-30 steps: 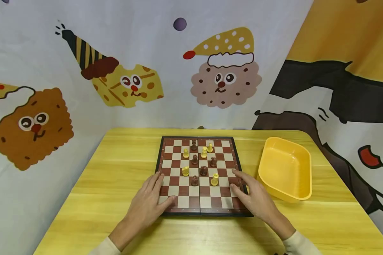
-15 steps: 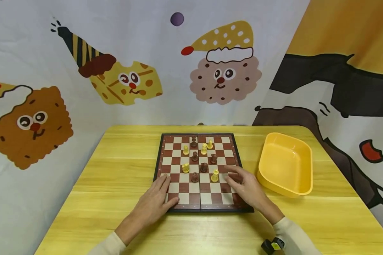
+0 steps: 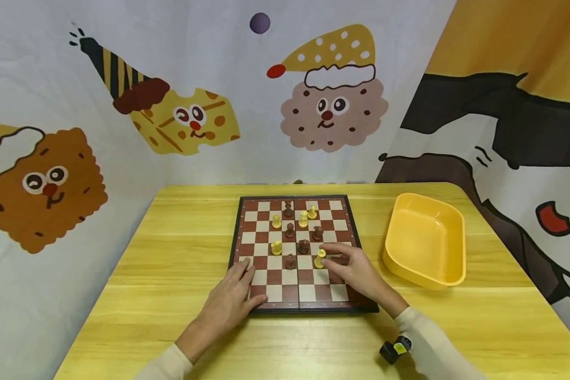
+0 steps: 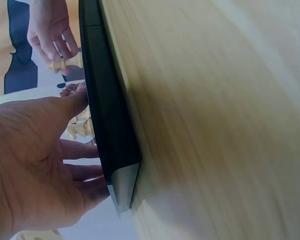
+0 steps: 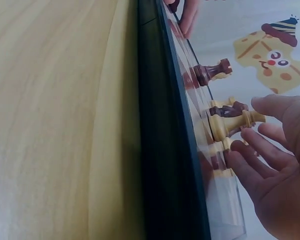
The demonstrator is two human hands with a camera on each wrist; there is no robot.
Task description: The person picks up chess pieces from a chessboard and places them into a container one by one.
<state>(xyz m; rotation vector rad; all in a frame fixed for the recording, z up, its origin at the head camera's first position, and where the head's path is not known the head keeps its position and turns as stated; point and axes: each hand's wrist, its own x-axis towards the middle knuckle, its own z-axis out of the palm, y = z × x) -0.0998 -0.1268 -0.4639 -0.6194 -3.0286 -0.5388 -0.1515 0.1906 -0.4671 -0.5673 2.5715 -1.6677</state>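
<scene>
A chessboard [image 3: 266,293] with brown and cream squares lies on the table, bearing several yellow and dark brown chess pieces. At its front left corner my left hand [image 3: 230,295] rests on the edge, fingers extended and thumb spread. My right hand [image 3: 358,269] is over the right half, thumb and fingertips right at a tall yellow chess piece [image 3: 319,259] with a flared top. From the right wrist, thumb and fingers [image 5: 262,150] are seen spread on either side of this upright yellow piece [image 5: 235,121]. A dark brown knight [image 3: 303,246] stands just behind it to the left.
Right of the board is an open yellow plastic tub [image 3: 425,248]. Other pieces, such as a yellow knight [image 3: 276,247] and a dark piece [image 3: 290,261], stand close around. Beyond the wooden table [image 3: 180,232] hangs a cartoon-printed cloth [image 3: 209,53].
My right hand has moved left from the board's right edge to the tall yellow piece. The left hand stays at the corner. The head view has tilted slightly.
</scene>
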